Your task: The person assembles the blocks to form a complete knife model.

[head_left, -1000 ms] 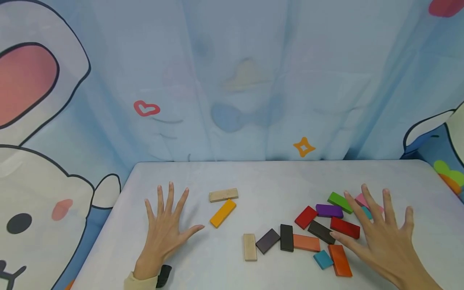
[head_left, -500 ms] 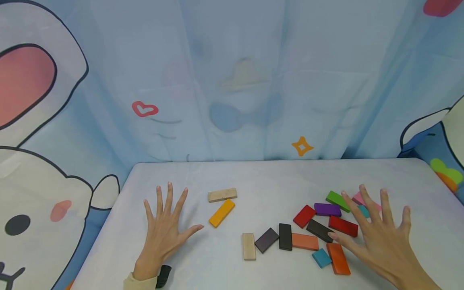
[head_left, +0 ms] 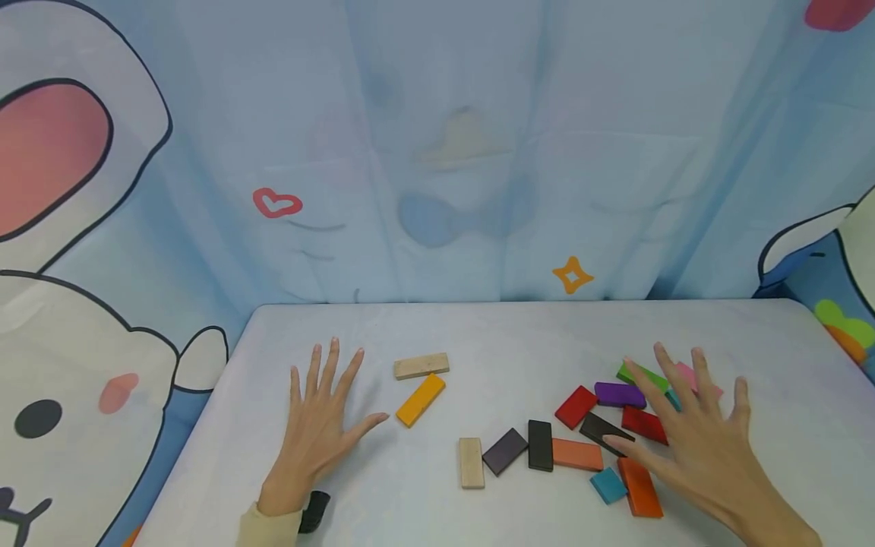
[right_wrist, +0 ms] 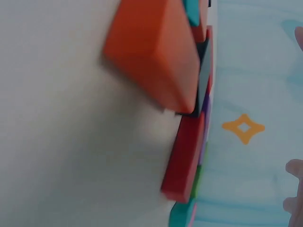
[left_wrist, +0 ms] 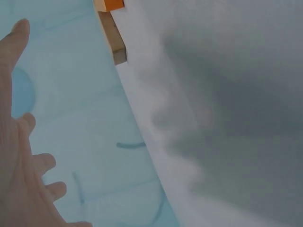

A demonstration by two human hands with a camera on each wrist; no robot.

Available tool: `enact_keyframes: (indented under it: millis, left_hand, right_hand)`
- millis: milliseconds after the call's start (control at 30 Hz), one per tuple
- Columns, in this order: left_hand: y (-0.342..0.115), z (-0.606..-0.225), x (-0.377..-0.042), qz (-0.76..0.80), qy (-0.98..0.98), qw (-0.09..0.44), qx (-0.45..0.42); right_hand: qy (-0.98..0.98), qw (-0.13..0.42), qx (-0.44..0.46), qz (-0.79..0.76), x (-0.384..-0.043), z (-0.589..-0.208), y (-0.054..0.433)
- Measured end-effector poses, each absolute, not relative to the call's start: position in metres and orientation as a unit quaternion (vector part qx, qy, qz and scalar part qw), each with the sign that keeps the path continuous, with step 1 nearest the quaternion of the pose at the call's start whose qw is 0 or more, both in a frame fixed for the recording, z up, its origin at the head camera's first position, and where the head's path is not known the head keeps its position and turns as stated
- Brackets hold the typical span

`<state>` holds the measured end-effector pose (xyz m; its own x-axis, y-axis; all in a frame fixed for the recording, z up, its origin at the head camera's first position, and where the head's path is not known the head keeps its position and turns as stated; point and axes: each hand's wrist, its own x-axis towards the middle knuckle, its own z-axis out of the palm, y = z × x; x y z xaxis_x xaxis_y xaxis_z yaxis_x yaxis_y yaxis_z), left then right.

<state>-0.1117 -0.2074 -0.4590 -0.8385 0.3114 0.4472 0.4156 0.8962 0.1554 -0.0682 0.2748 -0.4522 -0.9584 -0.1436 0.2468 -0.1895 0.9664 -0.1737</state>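
Observation:
My left hand (head_left: 317, 429) hovers with spread, straight fingers over the left of the table, holding nothing. Its thumb points toward a yellow block (head_left: 420, 400) and a plain wooden block (head_left: 421, 366). Fingers also spread, my right hand (head_left: 704, 448) is above the right-hand cluster and grips nothing. Its thumb overlaps a black block (head_left: 601, 433) in the head view, and its fingers partly cover a red block (head_left: 644, 425), a green block (head_left: 639, 376) and a pink block (head_left: 697, 380). Close in the right wrist view are an orange block (right_wrist: 151, 56) and the red block (right_wrist: 184, 161).
Left of the right hand lie another plain block (head_left: 472, 463), a dark grey block (head_left: 505, 452), an upright-lying black block (head_left: 540, 446), a light orange block (head_left: 577, 454) and a teal block (head_left: 609, 486). A blue cartoon curtain (head_left: 465, 228) hangs behind the white table (head_left: 383, 494).
My right hand has shifted left over the cluster. My left hand has moved slightly right and away from me. Both stay spread, and the blocks have not moved.

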Motion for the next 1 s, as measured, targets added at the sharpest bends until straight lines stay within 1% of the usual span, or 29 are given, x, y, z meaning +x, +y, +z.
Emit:
enact_keyframes:
  millis: [100, 367, 533, 633, 800, 900, 1000]
  left_hand:
    - [-0.201, -0.456, -0.120, -0.140, -0.950, 0.196, -0.200]
    - [-0.176, -0.455, -0.153, -0.182, -0.941, 0.166, -0.233]
    - [-0.162, -0.454, -0.170, -0.218, -0.940, 0.091, -0.245]
    - [-0.157, -0.454, -0.177, -0.233, -0.940, 0.051, -0.244]
    - [-0.152, -0.456, -0.183, -0.247, -0.938, 0.001, -0.243]
    - [-0.150, -0.457, -0.185, -0.254, -0.936, -0.016, -0.244]
    - [-0.148, -0.459, -0.188, -0.250, -0.933, -0.014, -0.258]
  right_hand:
    - [-0.983, 0.118, 0.100, 0.100, -0.072, -0.447, 0.265]
    - [-0.967, 0.159, 0.181, 0.088, -0.084, -0.431, 0.234]
    - [-0.953, 0.166, 0.230, 0.104, -0.089, -0.425, 0.210]
    - [-0.948, 0.162, 0.251, 0.109, -0.089, -0.424, 0.198]
    - [-0.942, 0.152, 0.278, 0.110, -0.088, -0.421, 0.186]
    - [-0.939, 0.141, 0.292, 0.116, -0.088, -0.419, 0.181]
    - [-0.938, 0.124, 0.298, 0.123, -0.090, -0.415, 0.177]
